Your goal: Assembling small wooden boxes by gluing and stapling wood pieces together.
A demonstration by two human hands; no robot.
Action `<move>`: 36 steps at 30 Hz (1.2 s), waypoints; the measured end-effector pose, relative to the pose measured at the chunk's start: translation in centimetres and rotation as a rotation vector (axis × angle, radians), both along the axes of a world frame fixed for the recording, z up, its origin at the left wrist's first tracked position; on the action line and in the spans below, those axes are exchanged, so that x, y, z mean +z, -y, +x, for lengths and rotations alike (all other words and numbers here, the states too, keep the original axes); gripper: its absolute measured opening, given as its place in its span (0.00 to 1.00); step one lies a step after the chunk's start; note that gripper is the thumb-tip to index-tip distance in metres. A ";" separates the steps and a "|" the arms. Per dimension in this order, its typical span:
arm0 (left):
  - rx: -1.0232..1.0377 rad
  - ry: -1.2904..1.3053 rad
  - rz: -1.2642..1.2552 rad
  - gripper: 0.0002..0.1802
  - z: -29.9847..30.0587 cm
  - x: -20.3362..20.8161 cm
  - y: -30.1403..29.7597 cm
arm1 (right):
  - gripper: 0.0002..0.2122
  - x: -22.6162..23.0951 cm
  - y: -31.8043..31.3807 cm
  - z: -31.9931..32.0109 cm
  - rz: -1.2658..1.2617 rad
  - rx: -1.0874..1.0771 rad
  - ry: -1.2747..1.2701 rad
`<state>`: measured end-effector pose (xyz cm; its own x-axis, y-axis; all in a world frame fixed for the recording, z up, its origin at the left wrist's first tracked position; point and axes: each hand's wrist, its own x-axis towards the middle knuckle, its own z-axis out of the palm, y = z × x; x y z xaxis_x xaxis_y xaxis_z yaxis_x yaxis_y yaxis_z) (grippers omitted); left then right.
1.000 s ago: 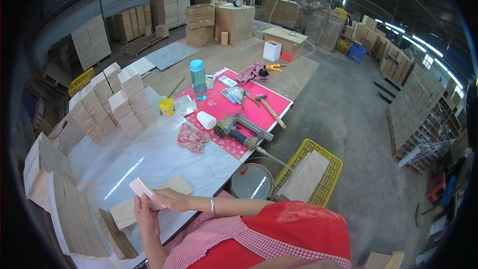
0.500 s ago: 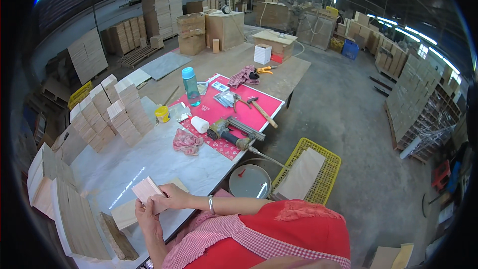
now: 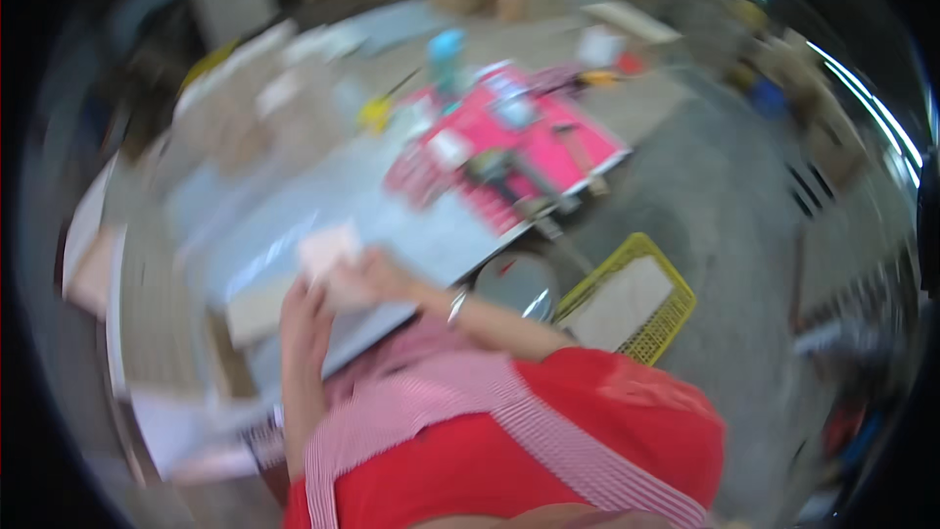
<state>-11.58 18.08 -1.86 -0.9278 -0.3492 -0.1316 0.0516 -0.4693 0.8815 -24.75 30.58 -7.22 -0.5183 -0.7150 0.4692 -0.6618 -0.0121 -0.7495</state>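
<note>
Motion smears the picture. Between my two hands, above the grey-white tabletop [image 3: 431,225], is a small pale stack of wooden boards [image 3: 329,247]. My left hand [image 3: 305,313] closes on its near left edge, while my right hand [image 3: 384,276], with a silver bangle at the wrist, grips the right side. Single boards in the stack cannot be made out. Beneath the hands lies a longer pale board [image 3: 262,310], partly covered by them. A rough brown wood block [image 3: 229,362] stands to the left of my left forearm.
A pink mat [image 3: 578,137] carries a nail gun [image 3: 504,176] and a hammer [image 3: 578,149]. Stacked wood pieces [image 3: 220,127] stand at the far left, a larger stack [image 3: 152,284] nearer. Right of the table are a round bucket [image 3: 514,282] and a yellow crate [image 3: 676,323] holding a board.
The whole view has swung, so the table and tools sit higher and further right, and everything is blurred. Both hands still hold the small boards.
</note>
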 end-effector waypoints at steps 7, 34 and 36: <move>-0.062 0.031 0.079 0.19 -2.9 2.4 -1.5 | 0.29 5.5 -3.0 -0.7 -0.185 -0.100 0.585; -0.331 0.148 -1.920 0.48 -9.9 -4.6 -0.4 | 0.12 -2.2 -9.2 -2.1 0.072 -0.446 0.316; -0.469 0.236 -1.901 0.49 -10.6 -4.8 -0.6 | 0.12 -3.1 -9.1 -1.8 0.082 -0.465 0.291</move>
